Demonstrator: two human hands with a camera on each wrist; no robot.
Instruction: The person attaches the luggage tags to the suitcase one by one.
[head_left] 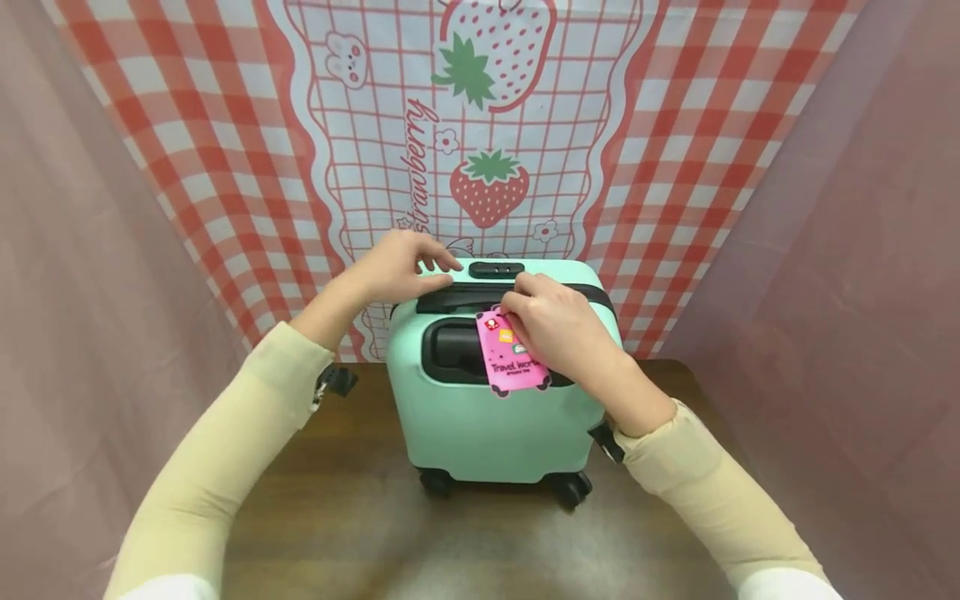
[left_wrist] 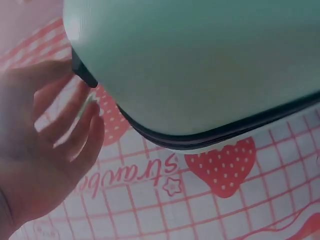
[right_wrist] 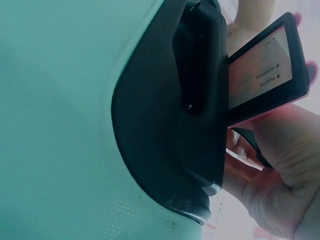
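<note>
A mint-green suitcase [head_left: 495, 433] stands upright on its black wheels. My right hand [head_left: 558, 321] pinches the upper end of a pink luggage tag [head_left: 513, 358] printed with "Travel World", which hangs in front of the dark handle recess [head_left: 450, 350]. From the right wrist view, the tag's back shows a black frame around a name and address card [right_wrist: 270, 65]. Over the suitcase's top left corner is my left hand [head_left: 397, 267], fingers loosely bent, fingertips near the black top handle [head_left: 461, 298]. In the left wrist view that hand [left_wrist: 45, 130] holds nothing visible.
The suitcase stands on a brown wooden table [head_left: 322, 500]. A black lock panel [head_left: 497, 270] sits on its top. Behind hangs a red-checked strawberry cloth [head_left: 225, 125], and pinkish curtains [head_left: 810, 250] enclose both sides.
</note>
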